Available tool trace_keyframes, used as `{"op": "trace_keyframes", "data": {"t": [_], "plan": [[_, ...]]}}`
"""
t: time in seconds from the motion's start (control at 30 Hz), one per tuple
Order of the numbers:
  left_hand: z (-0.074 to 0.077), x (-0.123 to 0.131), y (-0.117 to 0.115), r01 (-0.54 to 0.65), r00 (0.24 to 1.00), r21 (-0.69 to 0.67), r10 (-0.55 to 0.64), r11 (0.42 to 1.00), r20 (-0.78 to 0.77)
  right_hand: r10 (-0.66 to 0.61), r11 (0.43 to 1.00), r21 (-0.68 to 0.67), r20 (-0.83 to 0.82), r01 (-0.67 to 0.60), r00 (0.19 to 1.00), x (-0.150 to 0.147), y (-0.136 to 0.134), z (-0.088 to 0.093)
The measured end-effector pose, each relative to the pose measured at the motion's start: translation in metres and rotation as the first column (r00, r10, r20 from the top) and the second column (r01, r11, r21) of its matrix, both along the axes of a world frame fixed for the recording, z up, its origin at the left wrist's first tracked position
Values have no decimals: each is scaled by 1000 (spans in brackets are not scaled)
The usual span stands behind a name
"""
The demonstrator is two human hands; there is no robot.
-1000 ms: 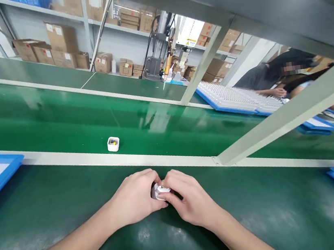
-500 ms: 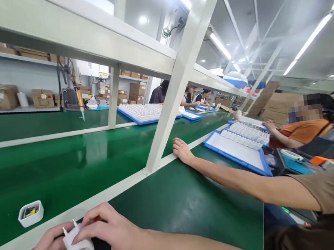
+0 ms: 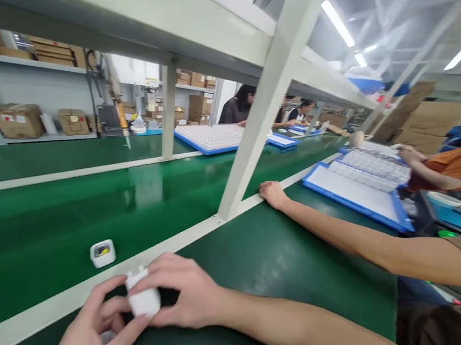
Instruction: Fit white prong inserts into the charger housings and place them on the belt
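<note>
A white plug charger (image 3: 144, 297) is held up between my two hands above the near bench, its pin end pointing away and blurred. My left hand (image 3: 92, 332) pinches it from the left with thumb and fingers. A second pale, rounded piece (image 3: 106, 337) shows partly under the left fingers; its kind is hidden. Fingers and thumb of my right hand (image 3: 186, 288) close on the charger's right side. Beyond the hands, a small open white housing (image 3: 103, 260) with metal and yellow parts inside sits on the green conveyor belt (image 3: 43, 236).
Another person's hand (image 3: 273, 194) rests on the belt's pale edge rail (image 3: 172, 242), their arm crossing the dark green bench (image 3: 260, 270). A slanted frame post (image 3: 250, 130) rises from the rail. Blue-rimmed trays (image 3: 356, 195) lie farther right, near a person in orange.
My hands have moved right and slightly up in view with the charger, which has turned. The open housing appears farther right along the belt. The camera view has shifted too.
</note>
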State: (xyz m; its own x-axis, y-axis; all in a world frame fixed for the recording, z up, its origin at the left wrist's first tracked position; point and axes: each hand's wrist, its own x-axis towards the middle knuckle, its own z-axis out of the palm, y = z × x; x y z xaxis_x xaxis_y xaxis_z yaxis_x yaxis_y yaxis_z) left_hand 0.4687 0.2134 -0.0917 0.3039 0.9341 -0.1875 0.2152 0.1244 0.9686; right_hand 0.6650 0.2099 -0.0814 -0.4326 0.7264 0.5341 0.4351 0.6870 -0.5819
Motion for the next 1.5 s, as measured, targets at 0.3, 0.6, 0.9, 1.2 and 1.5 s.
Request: {"op": "trace_keyframes", "data": {"t": [0.3, 0.6, 0.9, 1.2, 1.5], "plan": [[13, 1, 4, 254, 962, 249, -219, 935, -162, -538, 838, -88, 38, 539, 842, 59, 66, -9], [17, -5, -8, 412, 886, 561, -171, 718, -432, -738, 674, 139, 157, 725, 656, 47, 67, -11], [17, -6, -16, 449, 833, 619, -52, 644, -551, -417, 906, 81, 347, 416, 840, -15, 64, -7], [20, -14, -4, 373, 831, 616, 46, 694, -555, -327, 941, -14, 209, 338, 921, -14, -2, 3], [21, -12, 13, 392, 827, 572, -3, 720, -563, -85, 988, 152, 436, 20, 896, -11, -21, 3]]}}
